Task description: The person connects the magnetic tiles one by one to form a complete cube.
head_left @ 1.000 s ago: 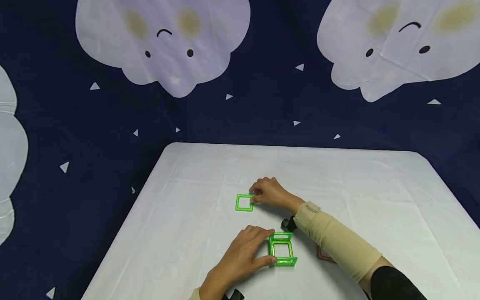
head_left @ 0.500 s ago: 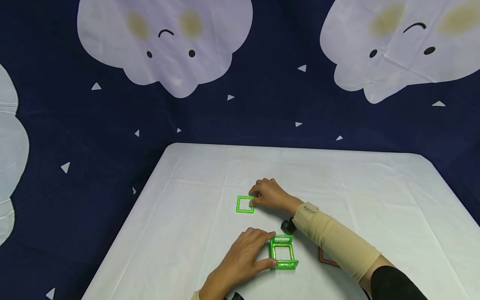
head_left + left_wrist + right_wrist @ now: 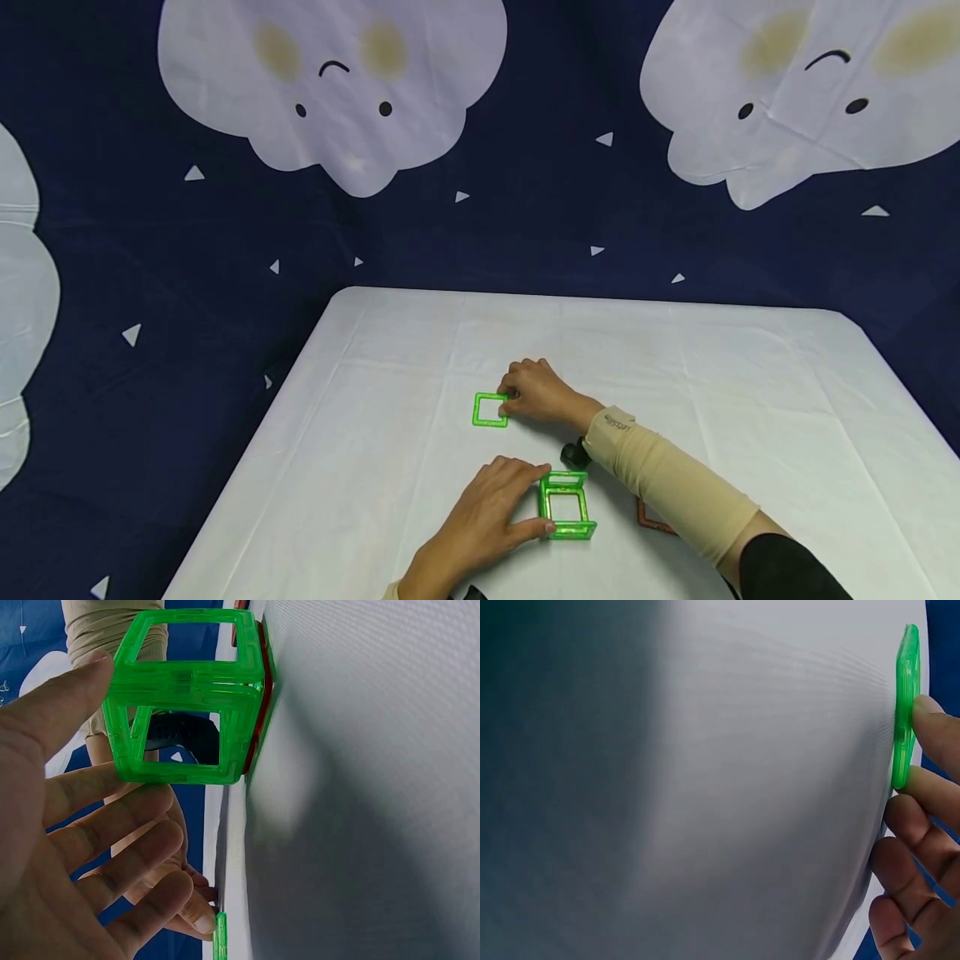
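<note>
In the head view my left hand (image 3: 483,512) holds a small open box of green magnetic tiles (image 3: 573,531) on the white table, thumb at its near side and index finger at its far side. Seen from the left wrist, the tile box (image 3: 187,676) has see-through frames, with a red edge (image 3: 259,701) along its base; the other fingers spread below it. Farther back, my right hand (image 3: 542,392) pinches the right edge of a flat green square magnetic tile (image 3: 476,410). From the right wrist, thumb and index finger meet this tile (image 3: 905,712) close over the tabletop.
An orange-brown tile frame (image 3: 656,526) lies right of the box, partly hidden under the right forearm (image 3: 667,475). The white table (image 3: 375,467) ends at a dark blue cloth (image 3: 517,242) with clouds and triangles behind it.
Both hands keep their places on the box and the flat tile. The whole head view has shifted very slightly; nothing else has visibly moved.
</note>
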Tool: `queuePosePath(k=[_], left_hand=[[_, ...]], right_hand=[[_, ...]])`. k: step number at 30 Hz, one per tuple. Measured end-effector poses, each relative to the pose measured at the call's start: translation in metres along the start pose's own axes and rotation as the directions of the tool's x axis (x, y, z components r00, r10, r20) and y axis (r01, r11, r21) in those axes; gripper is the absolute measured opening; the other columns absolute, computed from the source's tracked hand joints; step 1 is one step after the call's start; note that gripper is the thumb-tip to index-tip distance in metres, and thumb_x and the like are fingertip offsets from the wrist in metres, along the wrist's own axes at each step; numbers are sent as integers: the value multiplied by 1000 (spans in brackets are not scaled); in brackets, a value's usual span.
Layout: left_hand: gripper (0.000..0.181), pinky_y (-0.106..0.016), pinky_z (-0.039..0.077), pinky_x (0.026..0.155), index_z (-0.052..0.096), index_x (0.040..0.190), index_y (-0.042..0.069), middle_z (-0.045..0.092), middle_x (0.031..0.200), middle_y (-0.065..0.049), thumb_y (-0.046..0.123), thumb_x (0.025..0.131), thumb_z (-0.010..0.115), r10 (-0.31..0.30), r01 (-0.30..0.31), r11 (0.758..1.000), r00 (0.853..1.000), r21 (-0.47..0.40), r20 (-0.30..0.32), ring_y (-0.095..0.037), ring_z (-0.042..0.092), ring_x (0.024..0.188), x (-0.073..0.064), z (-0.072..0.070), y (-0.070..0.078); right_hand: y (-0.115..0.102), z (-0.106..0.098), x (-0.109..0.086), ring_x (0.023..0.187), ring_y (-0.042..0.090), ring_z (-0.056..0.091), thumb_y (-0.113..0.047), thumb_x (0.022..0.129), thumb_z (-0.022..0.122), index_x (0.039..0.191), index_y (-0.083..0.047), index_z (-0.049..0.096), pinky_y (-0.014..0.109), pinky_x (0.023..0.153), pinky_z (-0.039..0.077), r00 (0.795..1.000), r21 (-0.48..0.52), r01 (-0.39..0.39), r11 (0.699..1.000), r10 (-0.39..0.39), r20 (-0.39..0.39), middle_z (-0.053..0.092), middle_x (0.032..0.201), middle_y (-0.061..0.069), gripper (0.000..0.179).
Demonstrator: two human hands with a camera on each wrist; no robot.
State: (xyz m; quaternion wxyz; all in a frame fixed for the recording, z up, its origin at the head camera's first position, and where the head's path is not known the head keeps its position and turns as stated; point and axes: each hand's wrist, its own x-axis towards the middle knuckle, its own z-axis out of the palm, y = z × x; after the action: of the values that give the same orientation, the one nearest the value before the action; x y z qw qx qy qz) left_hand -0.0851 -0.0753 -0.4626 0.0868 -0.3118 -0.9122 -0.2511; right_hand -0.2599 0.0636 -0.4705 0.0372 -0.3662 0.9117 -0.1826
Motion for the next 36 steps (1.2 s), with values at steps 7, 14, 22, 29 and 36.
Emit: queuePosePath(k=[7, 14, 22, 29, 36], left_hand=[[61, -28, 44, 91, 53, 130, 18, 61, 111, 10, 55, 82, 61, 30, -29, 999, 999, 21, -28, -7, 53, 103, 0, 1, 0], [61, -28, 45, 90, 54, 130, 18, 61, 113, 10, 55, 82, 60, 32, -31, 999, 999, 21, -36, -7, 53, 104, 0, 1, 0], [61, -28, 45, 91, 54, 130, 18, 61, 113, 11, 54, 82, 61, 24, -24, 1000, 999, 14, -34, -7, 53, 104, 0, 2, 1], [61, -28, 45, 91, 54, 130, 17, 62, 113, 10, 53, 82, 62, 18, -18, 1000, 999, 11, -27, -7, 54, 104, -1, 1, 1], [60, -28, 45, 92, 54, 130, 18, 62, 113, 9, 54, 82, 62, 6, -6, 1000, 1000, 3, -18, -8, 53, 104, -1, 1, 2]], right_hand=[[-1, 1, 0, 81, 10, 49, -34, 77, 76, 94, -16, 71, 30, 74, 33, 1000, 22, -18, 1000, 18, 11, 59, 84, -6, 26], [-2, -2, -2, 81, 10, 49, -32, 76, 77, 93, -15, 67, 30, 76, 33, 999, 63, -47, 997, 46, 14, 62, 83, -6, 26], [-5, -4, -2, 81, 10, 53, -29, 78, 76, 99, -13, 65, 33, 80, 36, 999, 64, -50, 997, 50, 9, 66, 83, -4, 29], [-6, -5, -2, 79, 11, 51, -26, 79, 76, 100, -12, 64, 33, 81, 36, 999, 56, -38, 998, 39, -11, 64, 81, -4, 27], [-7, -6, -3, 80, 11, 53, -24, 79, 75, 103, -11, 68, 32, 80, 36, 999, 52, -28, 998, 29, -19, 66, 82, -2, 28]])
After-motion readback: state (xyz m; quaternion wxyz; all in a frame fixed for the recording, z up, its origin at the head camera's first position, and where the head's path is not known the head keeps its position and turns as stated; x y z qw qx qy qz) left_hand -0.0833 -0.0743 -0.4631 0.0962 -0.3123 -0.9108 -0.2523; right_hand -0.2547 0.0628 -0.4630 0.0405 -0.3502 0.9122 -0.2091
